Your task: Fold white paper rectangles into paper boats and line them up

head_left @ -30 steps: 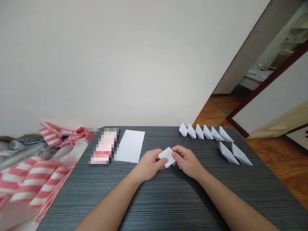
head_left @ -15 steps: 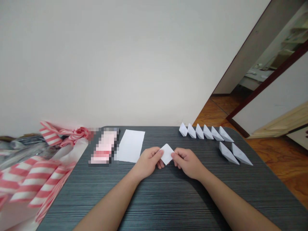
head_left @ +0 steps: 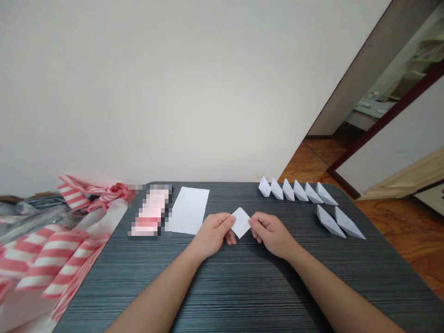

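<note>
Over the dark-grey, wood-grained counter (head_left: 222, 286), a small white folded-paper diamond (head_left: 240, 223) points corner-up (straighter than a second ago), with the left hand (head_left: 214, 234) and the right hand (head_left: 273, 234) pinching opposite side corners, so its flat face shows and its folds seem aligned.

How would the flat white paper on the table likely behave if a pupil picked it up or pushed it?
The flat white paper would probably be light and, if a single sheet, floppy: it looks thin. Pushed, it would likely slide, lying flat on the dark table. It may crease easily, judging by the small folded paper nearby.
</note>
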Demonstrator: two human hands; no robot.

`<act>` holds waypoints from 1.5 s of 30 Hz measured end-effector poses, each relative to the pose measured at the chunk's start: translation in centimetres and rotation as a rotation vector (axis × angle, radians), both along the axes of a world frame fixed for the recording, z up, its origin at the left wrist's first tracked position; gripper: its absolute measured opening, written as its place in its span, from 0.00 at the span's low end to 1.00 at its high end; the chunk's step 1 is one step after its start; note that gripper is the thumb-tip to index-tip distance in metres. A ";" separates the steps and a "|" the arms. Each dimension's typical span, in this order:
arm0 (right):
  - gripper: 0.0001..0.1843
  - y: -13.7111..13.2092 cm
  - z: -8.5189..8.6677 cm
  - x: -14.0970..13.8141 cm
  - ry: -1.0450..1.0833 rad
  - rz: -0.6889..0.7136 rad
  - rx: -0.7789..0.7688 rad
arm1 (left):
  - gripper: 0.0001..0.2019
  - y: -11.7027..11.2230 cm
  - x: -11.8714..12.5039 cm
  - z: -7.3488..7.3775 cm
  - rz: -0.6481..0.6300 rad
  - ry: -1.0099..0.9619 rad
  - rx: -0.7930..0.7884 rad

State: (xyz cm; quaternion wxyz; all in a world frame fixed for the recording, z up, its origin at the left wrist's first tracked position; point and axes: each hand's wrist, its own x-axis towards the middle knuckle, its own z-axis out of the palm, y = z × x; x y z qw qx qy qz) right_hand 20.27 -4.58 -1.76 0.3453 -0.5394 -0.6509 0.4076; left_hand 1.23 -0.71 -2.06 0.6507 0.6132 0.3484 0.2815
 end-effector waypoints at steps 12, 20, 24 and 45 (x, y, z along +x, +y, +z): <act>0.18 0.1 -0.3 0.2 -0.012 -0.044 0.032 | 0.13 -0.1 0.2 -0.1 0.009 0.040 0.016; 0.16 0.0 -0.5 0.2 0.030 -0.048 -0.009 | 0.12 -0.1 0.1 -0.3 -0.002 0.050 0.019; 0.17 -0.1 -0.2 0.2 -0.022 -0.020 0.028 | 0.12 -0.1 0.1 0.2 -0.018 0.040 0.018; 0.16 -0.2 0.0 -0.1 -0.064 0.055 -0.007 | 0.17 -0.2 0.1 0.4 -0.009 0.047 0.038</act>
